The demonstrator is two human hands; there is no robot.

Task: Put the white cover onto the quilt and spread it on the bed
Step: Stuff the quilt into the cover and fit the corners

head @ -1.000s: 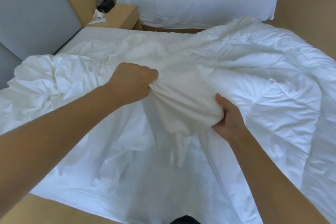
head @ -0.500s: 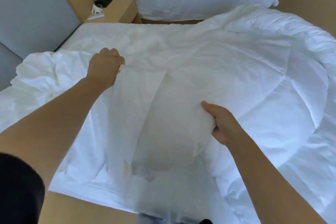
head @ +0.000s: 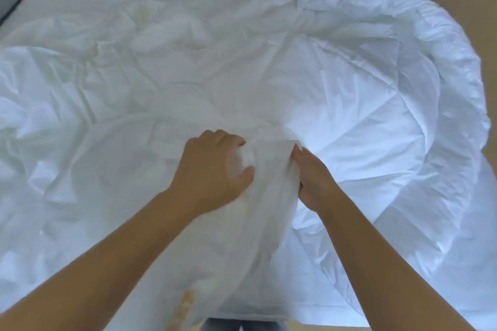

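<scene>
- White, thin woven cloth, the white cover [head: 88, 148], is lying crumpled over the left and near parts of the bed [head: 53, 8], with a loose length trailing off the near edge.
- Quilt [head: 376, 115], padded and stitched in panels, is lying heaped over the right half of the bed, its rounded edge spilling past the right side.
- Left hand [head: 212, 169] is clenching a bunched ridge of the cover at the middle, thumb and fingers pinching a wad of cloth.
- Right hand [head: 313, 180] is gripping the same ridge from the right, beside the quilt; its fingertips are lying buried in the folds.
- Handling, as judged: both pieces are behaving as soft, limp and light. The cover is creasing and sliding readily, and the quilt is proving bulkier and springier.
- Hold, as judged: corners and seamed edges are offering the surest purchase. Pinching a quilt corner through the cover is likely the way to stop the filling slipping inside.
</scene>
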